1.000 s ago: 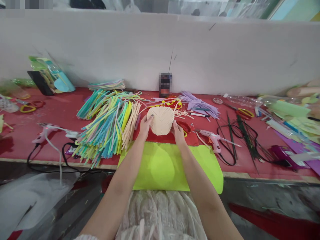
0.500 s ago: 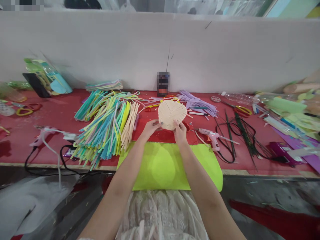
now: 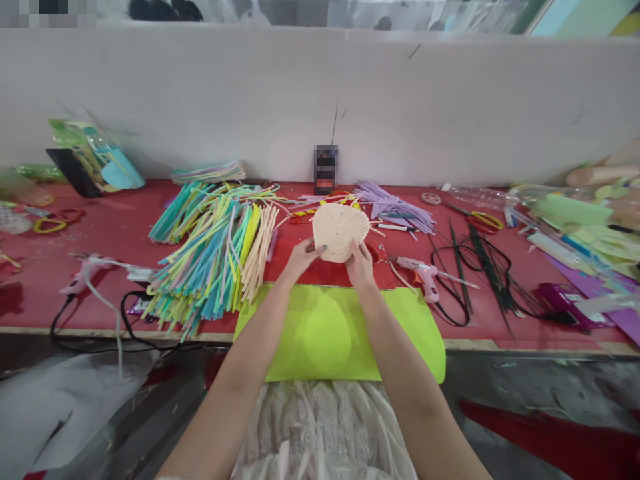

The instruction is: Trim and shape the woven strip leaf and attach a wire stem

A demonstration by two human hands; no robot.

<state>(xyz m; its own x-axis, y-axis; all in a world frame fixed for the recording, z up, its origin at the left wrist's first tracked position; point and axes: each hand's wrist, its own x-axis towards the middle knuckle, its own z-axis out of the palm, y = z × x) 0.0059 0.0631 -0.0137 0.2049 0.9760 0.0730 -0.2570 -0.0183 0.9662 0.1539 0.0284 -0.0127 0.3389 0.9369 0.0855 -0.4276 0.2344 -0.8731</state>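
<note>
A cream, leaf-shaped piece (image 3: 340, 230) made of strips laid in a V pattern is held up above the red table. My left hand (image 3: 303, 259) pinches its lower left edge, thumb in front. At its lower right edge my right hand (image 3: 361, 263) is closed on it as well. The piece's broad face is toward me, and its back is hidden. Beneath my forearms lies a bright yellow-green sheet (image 3: 327, 333) at the table's front edge. Just left of my left hand is a bundle of cream strips (image 3: 260, 247).
Coloured strips (image 3: 205, 260) are heaped at left. Pink glue guns lie on both sides, one at left (image 3: 85, 273), one at right (image 3: 423, 273). Purple strips (image 3: 397, 207), scissors (image 3: 485, 220), dark green wires (image 3: 493, 273) and a phone (image 3: 326, 170) stand or lie farther off. A white partition (image 3: 225, 100) rises behind.
The leaf-shaped piece has shifted slightly left and a little down, turning slightly in my hands. Both hands keep hold of it.
</note>
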